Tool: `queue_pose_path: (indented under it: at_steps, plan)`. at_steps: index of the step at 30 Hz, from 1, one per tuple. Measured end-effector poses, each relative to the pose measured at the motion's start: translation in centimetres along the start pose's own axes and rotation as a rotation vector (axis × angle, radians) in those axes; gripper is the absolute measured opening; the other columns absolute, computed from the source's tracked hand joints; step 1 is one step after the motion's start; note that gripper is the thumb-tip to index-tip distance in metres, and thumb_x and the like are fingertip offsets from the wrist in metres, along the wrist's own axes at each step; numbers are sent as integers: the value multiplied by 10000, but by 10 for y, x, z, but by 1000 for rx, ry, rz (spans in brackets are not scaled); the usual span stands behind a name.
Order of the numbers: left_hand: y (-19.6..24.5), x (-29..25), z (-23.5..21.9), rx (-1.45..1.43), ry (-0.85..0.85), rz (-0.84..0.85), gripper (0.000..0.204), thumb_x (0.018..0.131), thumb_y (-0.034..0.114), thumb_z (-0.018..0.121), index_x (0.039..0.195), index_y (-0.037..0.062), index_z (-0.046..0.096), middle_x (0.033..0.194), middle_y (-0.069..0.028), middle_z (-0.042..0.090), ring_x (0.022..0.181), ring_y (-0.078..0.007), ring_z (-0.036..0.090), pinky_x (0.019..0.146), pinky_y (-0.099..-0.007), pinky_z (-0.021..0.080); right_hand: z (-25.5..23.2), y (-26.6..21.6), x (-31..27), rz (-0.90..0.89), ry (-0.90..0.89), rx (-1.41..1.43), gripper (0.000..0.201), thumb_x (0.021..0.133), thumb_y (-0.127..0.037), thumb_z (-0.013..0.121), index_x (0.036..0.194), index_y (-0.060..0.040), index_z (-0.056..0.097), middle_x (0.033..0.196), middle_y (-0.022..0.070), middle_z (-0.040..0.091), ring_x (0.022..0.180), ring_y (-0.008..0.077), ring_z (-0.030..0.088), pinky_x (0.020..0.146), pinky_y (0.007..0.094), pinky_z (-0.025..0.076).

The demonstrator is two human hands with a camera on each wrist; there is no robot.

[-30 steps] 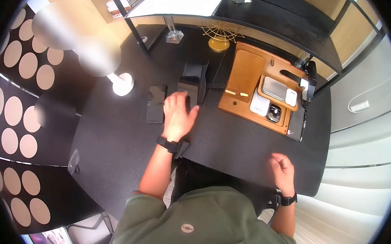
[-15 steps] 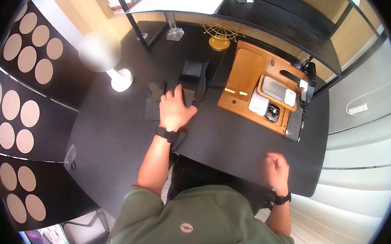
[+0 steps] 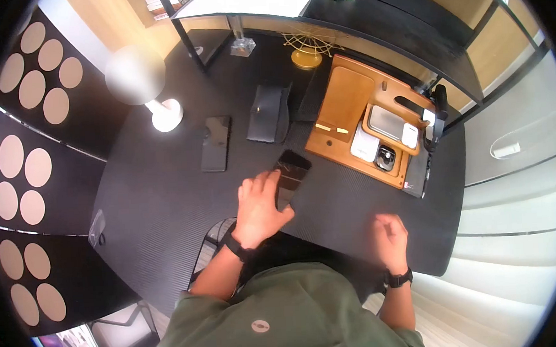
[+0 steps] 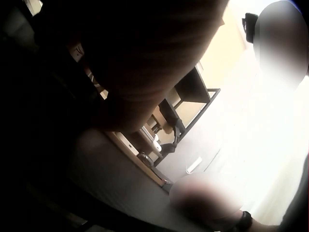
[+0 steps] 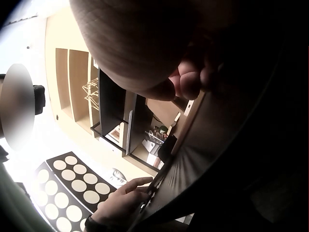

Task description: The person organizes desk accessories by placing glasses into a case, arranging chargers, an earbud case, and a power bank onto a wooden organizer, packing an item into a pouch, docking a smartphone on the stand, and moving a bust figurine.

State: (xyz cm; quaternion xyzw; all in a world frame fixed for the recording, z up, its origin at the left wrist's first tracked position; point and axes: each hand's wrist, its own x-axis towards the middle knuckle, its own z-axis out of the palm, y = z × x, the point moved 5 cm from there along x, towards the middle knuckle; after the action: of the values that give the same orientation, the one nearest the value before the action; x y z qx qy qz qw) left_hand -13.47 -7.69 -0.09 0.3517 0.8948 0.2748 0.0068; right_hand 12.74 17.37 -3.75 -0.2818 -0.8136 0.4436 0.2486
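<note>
My left hand [image 3: 262,211] holds a black smartphone [image 3: 295,167] over the front part of the desk, thumb on the near side and fingers along the left edge. The phone's dark, shiny face points up. In the right wrist view the left hand [image 5: 120,202] shows from the side, fingers stretched along a dark edge. Farther left lies a second black phone-shaped slab [image 3: 215,144]. Behind the held phone is a black folded pouch [image 3: 269,116]. My right hand [image 3: 391,235] rests by the front right edge, fingers loosely curled and holding nothing.
A tan desk organizer [image 3: 347,97] on the right carries a grey flat case [image 3: 387,122], white items and a small black device [image 3: 385,158]. A white lamp [image 3: 167,115] stands at left, a gold wheel ornament [image 3: 306,57] at the back under a black shelf [image 3: 402,32].
My left hand reached over the phone beside the black pouch, took hold of it and brought it toward the front edge. The right hand stayed near the front right edge.
</note>
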Motion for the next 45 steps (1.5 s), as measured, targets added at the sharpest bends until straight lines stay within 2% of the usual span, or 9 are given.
queue_pose_path:
  at_steps: [9, 11, 16, 18, 21, 25, 28, 36, 45]
  plan:
    - [47, -16, 40, -33, -93, 260, 855, 826, 339, 905, 1544, 17, 572, 1566, -280, 542, 1296, -448, 542, 1146, -549, 447, 2, -22, 0, -39, -29, -66, 174, 986, -23, 790, 1157, -14, 761, 1025, 125, 743, 908, 246, 713, 812, 364, 582]
    - [64, -20, 45, -75, -176, 290, 891, 885, 401, 898, 1578, -18, 527, 1610, -310, 506, 1329, -472, 538, 1161, -557, 446, 8, -31, 0, -198, -81, -129, 302, 946, -36, 812, 1240, -23, 741, 1109, 144, 736, 1043, 319, 699, 928, 416, 569]
    - [84, -30, 55, -290, -205, 408, 830, 985, 353, 841, 1613, -38, 466, 1655, -335, 460, 1476, -527, 475, 1234, -554, 433, 22, -43, -3, -256, -158, -259, 541, 895, -111, 863, 1409, -53, 702, 1374, 177, 661, 1242, 392, 618, 1089, 472, 501]
    - [79, -24, 49, -465, -236, 379, 735, 996, 318, 825, 1577, -17, 525, 1609, -294, 541, 1441, -476, 558, 1217, -516, 475, 26, -48, -4, -259, -126, -336, 586, 873, -157, 893, 1418, -49, 707, 1476, 183, 607, 1284, 393, 594, 1109, 489, 483]
    - [57, 2, 18, -325, -53, 308, 439, 981, 207, 802, 1373, 34, 705, 1399, -204, 726, 1294, -424, 687, 1117, -507, 557, 29, -45, -6, -214, -138, -350, 622, 846, -204, 920, 1411, -41, 716, 1536, 185, 567, 1314, 396, 574, 1124, 507, 464]
    - [-4, 66, -19, -178, 217, 205, 376, 976, 130, 777, 1318, -10, 706, 1318, -232, 730, 1257, -433, 678, 1108, -497, 534, 32, -44, -7, -222, -99, -403, 605, 834, -223, 930, 1376, -39, 733, 1532, 182, 573, 1312, 394, 575, 1122, 512, 462]
    - [-48, 111, -17, -38, 241, 128, 508, 1003, 235, 793, 1425, -5, 643, 1439, -242, 658, 1350, -459, 596, 1174, -520, 475, 33, -45, -8, -250, -59, -439, 597, 829, -237, 934, 1357, -41, 739, 1527, 179, 577, 1315, 397, 571, 1124, 517, 459]
    - [-63, 176, 18, 247, 72, -114, 838, 927, 492, 829, 1571, 21, 571, 1529, -285, 604, 1427, -479, 551, 1220, -550, 443, 32, -43, -7, -239, -58, -458, 555, 844, -228, 922, 1338, -47, 746, 1517, 168, 589, 1348, 402, 568, 1148, 515, 455]
    - [-48, 141, -16, 72, 41, -229, 1011, 845, 247, 883, 1702, 95, 369, 1534, -260, 509, 1342, -469, 636, 1074, -517, 596, 31, -40, -9, -244, -48, -433, 545, 867, -222, 903, 1354, -46, 733, 1511, 178, 589, 1364, 408, 562, 1160, 518, 449]
